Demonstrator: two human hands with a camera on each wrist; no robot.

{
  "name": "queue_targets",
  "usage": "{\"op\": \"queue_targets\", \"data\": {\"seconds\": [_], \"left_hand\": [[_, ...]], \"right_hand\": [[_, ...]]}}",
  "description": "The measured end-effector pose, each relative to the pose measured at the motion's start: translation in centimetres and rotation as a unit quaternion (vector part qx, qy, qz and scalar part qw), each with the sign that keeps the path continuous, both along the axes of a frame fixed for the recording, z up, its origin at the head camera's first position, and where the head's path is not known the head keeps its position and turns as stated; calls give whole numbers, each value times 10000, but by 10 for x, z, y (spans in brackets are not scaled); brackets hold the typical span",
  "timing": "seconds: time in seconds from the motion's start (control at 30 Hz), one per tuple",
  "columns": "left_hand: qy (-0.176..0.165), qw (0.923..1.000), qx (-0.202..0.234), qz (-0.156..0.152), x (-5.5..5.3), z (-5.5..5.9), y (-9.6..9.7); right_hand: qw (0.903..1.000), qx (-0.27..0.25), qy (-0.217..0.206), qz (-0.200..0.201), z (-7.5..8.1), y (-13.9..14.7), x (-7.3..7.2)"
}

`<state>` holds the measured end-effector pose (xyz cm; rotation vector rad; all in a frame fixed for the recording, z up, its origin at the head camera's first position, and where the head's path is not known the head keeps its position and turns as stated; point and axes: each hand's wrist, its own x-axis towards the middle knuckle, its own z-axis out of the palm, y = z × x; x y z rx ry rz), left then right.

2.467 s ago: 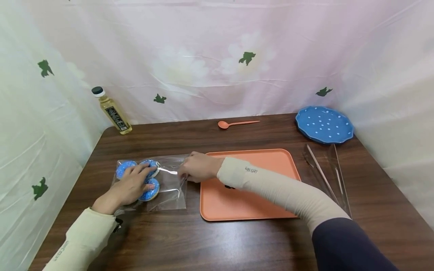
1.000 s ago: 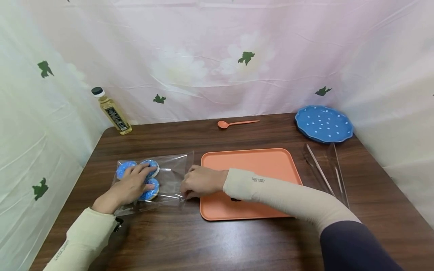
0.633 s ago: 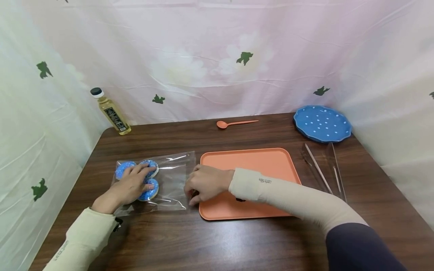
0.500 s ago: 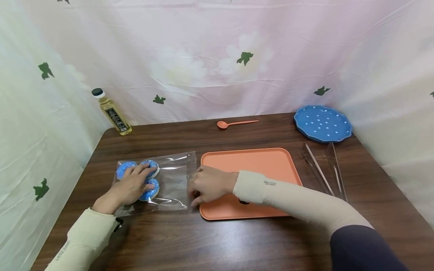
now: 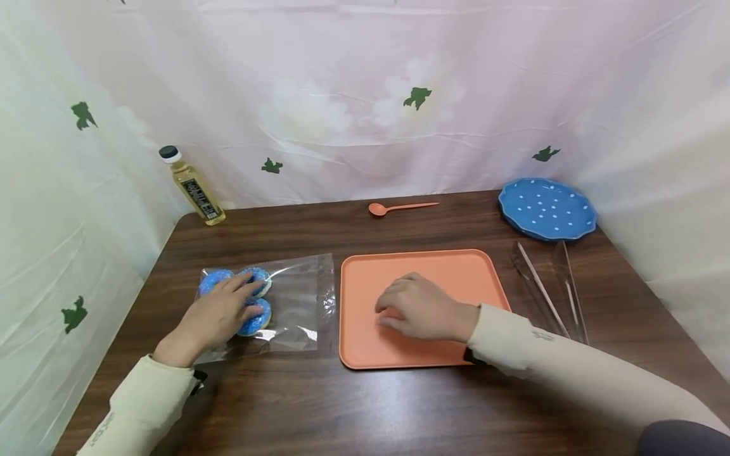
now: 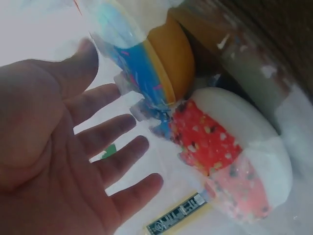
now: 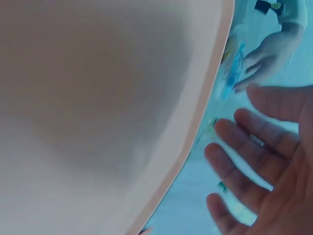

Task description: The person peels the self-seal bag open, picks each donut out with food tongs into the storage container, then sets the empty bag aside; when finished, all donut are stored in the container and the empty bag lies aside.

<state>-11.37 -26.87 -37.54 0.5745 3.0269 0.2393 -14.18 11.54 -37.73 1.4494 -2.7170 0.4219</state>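
Blue-iced, sprinkled donuts [image 5: 254, 318] lie in a clear plastic bag [image 5: 293, 297] on the left of the table. My left hand [image 5: 213, 316] rests on them with fingers spread and covers part of the group. The left wrist view shows a blue-iced donut [image 6: 142, 63] and a red-iced donut [image 6: 205, 132] close to the fingertips. My right hand [image 5: 422, 310] is over the orange tray [image 5: 356, 348], its fingers loosely bent and holding nothing. In the right wrist view the tray's rim [image 7: 200, 115] runs beside those fingers.
An orange spoon [image 5: 377, 209] lies at the back. A bottle of yellow liquid [image 5: 196, 193] stands back left. At the right are a blue dotted plate [image 5: 547, 209] and, in front of it, long tongs [image 5: 544, 291]. Curtains hang behind and at both sides.
My right hand has let go of the bag's right end and moved right over the tray. The bag's end now lies flat and uncovered. My left hand has stayed on the donuts.
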Motion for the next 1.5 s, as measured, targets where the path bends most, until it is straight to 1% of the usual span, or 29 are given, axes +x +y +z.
{"op": "queue_targets", "data": {"seconds": [0.1,0.2,0.3,0.4,0.53,0.6,0.73,0.8,0.87,1.03,1.13,1.2,1.27,1.33,1.37,1.5], "left_hand": [[370,9991,24,-182,0,0,4],[630,9972,96,-381,-1,-1,8],[705,9965,106,-427,-2,-4,11],[655,9973,60,-322,-2,-6,11],[614,9979,92,-171,-3,-6,13],[581,9982,119,-116,-5,-4,14],[296,9993,194,111,-9,-2,16],[169,9993,228,239,-11,-1,17],[146,9991,256,303,-12,-1,18],[245,9988,317,272,-14,-2,20],[325,9987,286,256,-15,-4,23],[339,9988,187,301,-15,-6,26],[294,9988,47,399,-15,-8,30],[195,9982,-85,569,-15,-10,33],[129,9976,-127,664,-15,-11,34],[-47,9953,-177,946,-15,-12,37]], "right_hand": [[9978,-56,-116,-643,3,25,3],[9920,-29,-83,-1257,5,47,6],[9839,37,22,-1788,5,68,9],[9736,189,31,-2274,8,88,15],[9533,474,-266,-2971,17,115,24],[9398,585,-512,-3329,19,129,27],[9109,696,-936,-3957,20,155,33],[8973,703,-1048,-4230,21,166,36],[8863,657,-1068,-4457,20,177,41],[8674,659,-1139,-4799,16,201,53],[8563,853,-1461,-4880,13,212,60],[8460,1102,-1867,-4871,11,219,62],[8369,1257,-2250,-4829,9,224,64],[8274,1364,-2567,-4805,6,227,64],[8243,1358,-2672,-4803,5,228,64],[8204,1209,-2791,-4842,1,232,64]]}}
